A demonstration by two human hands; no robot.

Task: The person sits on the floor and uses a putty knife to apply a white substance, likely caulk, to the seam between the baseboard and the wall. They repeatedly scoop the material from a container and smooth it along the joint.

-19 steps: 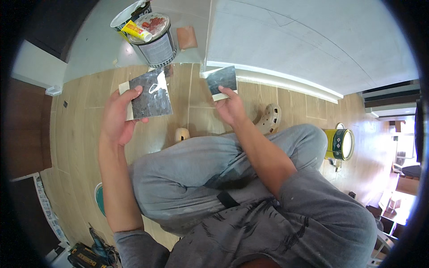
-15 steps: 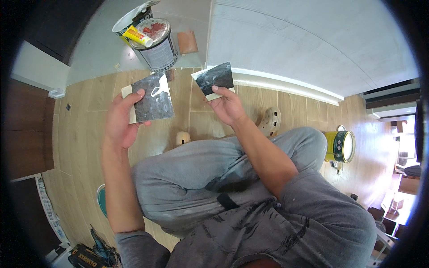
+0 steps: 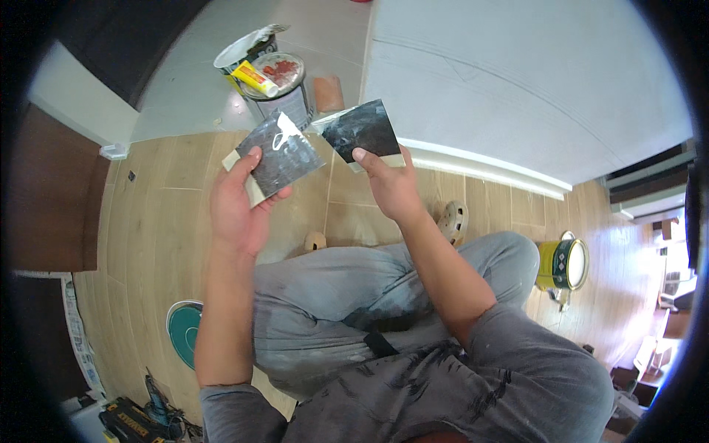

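Your left hand (image 3: 242,214) gripped a grey plate (image 3: 292,162) by its pale edge, thumb on top (white paste streaked its face); your right hand (image 3: 395,186) was likewise closed on a darker plate (image 3: 369,133), just beside it, above the wooden floor (image 3: 162,229).

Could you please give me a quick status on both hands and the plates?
Left hand gripping white-smeared dark plate; right hand gripping second dark plate. Plates close together. Bucket topped by yellow tube stands beyond.
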